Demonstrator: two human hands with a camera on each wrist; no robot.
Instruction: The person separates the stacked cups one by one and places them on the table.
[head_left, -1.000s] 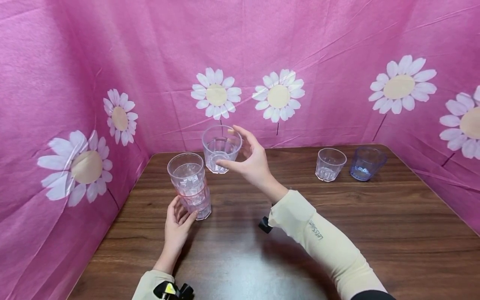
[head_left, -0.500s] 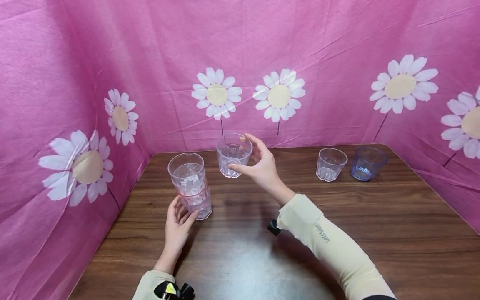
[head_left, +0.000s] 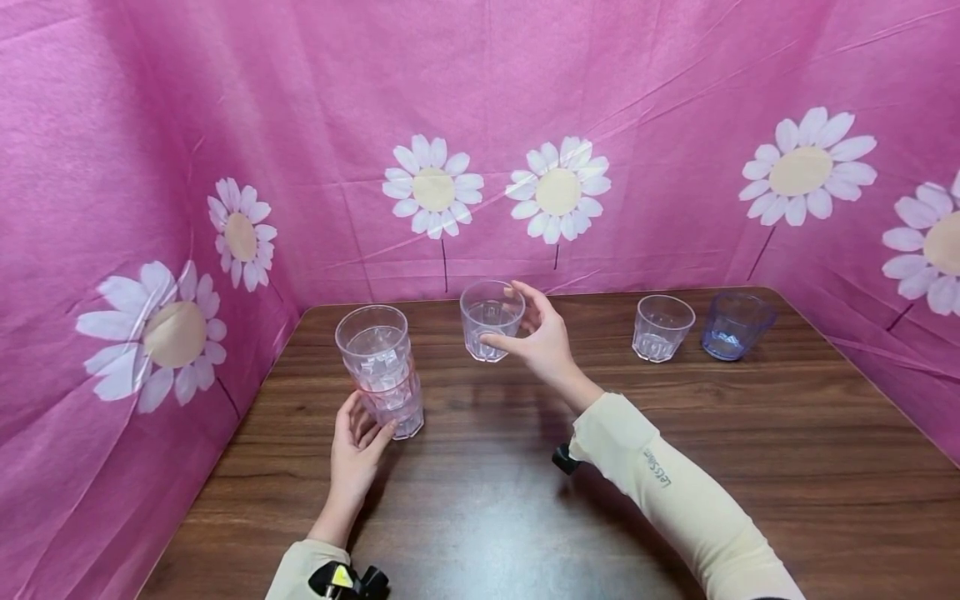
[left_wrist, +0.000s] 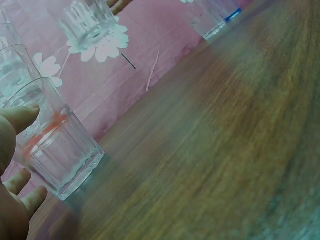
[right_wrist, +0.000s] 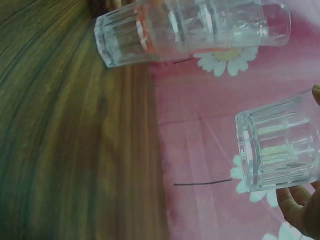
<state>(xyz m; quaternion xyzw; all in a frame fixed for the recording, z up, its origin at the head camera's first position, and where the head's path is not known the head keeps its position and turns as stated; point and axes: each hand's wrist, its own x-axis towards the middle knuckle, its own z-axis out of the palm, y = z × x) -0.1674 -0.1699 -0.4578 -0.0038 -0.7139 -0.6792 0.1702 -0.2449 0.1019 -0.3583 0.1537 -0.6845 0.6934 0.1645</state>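
Held cup (head_left: 491,319) right of stack (head_left: 381,371)

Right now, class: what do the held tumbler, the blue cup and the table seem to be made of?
Held tumbler: clear, glossy, faceted; likely plastic, possibly glass.
Blue cup: translucent blue-tinted, the same look, probably plastic.
Table: dark wood grain with a soft sheen; wood or a wood-look laminate.

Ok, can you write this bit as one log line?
right hand: holds clear cup in air | left hand: touches cup stack | table
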